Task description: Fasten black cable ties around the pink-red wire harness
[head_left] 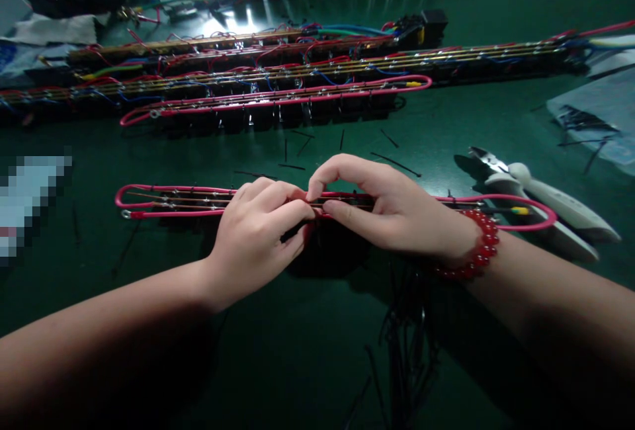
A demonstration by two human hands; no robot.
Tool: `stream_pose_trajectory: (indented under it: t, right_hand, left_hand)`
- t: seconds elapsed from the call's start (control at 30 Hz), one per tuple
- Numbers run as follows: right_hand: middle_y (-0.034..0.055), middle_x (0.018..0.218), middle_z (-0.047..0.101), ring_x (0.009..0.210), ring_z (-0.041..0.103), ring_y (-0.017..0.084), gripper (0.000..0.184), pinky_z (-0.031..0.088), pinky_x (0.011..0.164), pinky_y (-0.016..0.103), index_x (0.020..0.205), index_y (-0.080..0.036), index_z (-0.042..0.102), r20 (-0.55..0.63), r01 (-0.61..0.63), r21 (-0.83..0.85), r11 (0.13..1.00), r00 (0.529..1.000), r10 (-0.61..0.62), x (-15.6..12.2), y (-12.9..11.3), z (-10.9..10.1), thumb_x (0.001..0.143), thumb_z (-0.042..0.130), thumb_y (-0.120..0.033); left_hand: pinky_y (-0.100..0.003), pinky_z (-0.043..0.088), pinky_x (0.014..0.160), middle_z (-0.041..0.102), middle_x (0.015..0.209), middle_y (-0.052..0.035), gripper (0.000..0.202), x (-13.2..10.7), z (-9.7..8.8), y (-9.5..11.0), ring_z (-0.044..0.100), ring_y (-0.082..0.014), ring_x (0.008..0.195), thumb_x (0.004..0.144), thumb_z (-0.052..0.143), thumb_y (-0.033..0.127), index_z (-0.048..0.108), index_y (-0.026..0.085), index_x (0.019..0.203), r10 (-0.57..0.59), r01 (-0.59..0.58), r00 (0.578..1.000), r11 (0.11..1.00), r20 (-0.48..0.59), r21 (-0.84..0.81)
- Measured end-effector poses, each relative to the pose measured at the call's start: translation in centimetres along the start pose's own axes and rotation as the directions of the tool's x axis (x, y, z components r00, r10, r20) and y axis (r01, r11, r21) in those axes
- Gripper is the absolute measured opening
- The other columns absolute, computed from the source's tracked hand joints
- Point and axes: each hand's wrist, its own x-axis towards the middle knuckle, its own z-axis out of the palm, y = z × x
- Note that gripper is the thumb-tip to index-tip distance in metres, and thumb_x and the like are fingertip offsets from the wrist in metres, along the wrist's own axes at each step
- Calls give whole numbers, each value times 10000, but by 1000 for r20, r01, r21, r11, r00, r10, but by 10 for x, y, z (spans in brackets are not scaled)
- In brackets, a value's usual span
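Note:
A long dark strip with metal rods and a looped red cable (173,214) lies crosswise on the green table in front of me. A ring terminal ends the cable at the left, and a yellow-tipped dark lead (518,210) shows inside the right loop. Both hands meet over its middle. My left hand (262,235) has its fingers pinched together at the cable. My right hand (381,205), with a red bead bracelet at the wrist, curls thumb and forefinger to the same spot. Whatever small piece lies between the fingertips is hidden.
White-handled cutting pliers (560,202) lie at the right. Cut black tie ends (397,155) are scattered behind the strip, and a bundle of black ties (409,331) lies near me. Wired strips (278,96) line the back. A plastic bag (595,112) sits far right.

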Motion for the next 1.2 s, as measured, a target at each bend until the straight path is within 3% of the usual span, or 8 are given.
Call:
stream_pose_trajectory:
  t: [0.13, 0.27, 0.37, 1.0, 1.2]
  right_hand:
    - [63, 1079, 635, 984, 606, 149, 288, 519, 851, 285, 1093, -129, 569, 2, -6, -58, 998, 1000, 6, -1, -1, 2, 829, 540, -15]
    - [82, 1100, 654, 1047, 591, 190, 335, 501, 925, 337, 1114, -112, 588, 27, 23, -205, 979, 999, -18, -3, 0, 8, 788, 588, -35]
    - [97, 1135, 663, 1087, 583, 208, 358, 488, 958, 351, 1150, -99, 604, 66, 37, -236, 971, 998, -23, -3, 2, 11, 796, 609, -45]
    - [69, 1023, 686, 1013, 576, 224, 230, 492, 838, 351, 1035, -155, 643, 83, -41, -267, 963, 994, 65, -2, 2, 13, 826, 613, -64]
    - [60, 961, 671, 966, 562, 211, 217, 480, 798, 327, 1001, -154, 632, 87, -19, -276, 961, 995, 45, -2, 3, 13, 811, 606, -52]
  left_hand:
    - [-362, 490, 760, 706, 968, -43, 29, -2, -2, -1, 612, -204, 886, 902, 666, 172, 666, 199, 912, 118, -117, 992, 993, -52, 14]
    - [-375, 447, 684, 714, 867, -32, 57, -2, -9, 1, 615, -209, 794, 901, 678, 182, 672, 186, 844, 284, -275, 958, 949, -42, 154]
    - [-379, 407, 620, 693, 756, -33, 113, 0, -12, 4, 594, -211, 702, 888, 684, 162, 690, 174, 776, 342, -328, 939, 921, -36, 209]
    - [-362, 445, 641, 618, 701, -59, 155, 1, -12, 3, 514, -192, 678, 899, 637, 121, 699, 142, 758, 332, -332, 943, 943, 24, 33]
    - [-358, 429, 615, 616, 674, -64, 188, 3, -13, 3, 496, -195, 659, 900, 627, 107, 701, 142, 730, 392, -393, 919, 916, 29, 77]
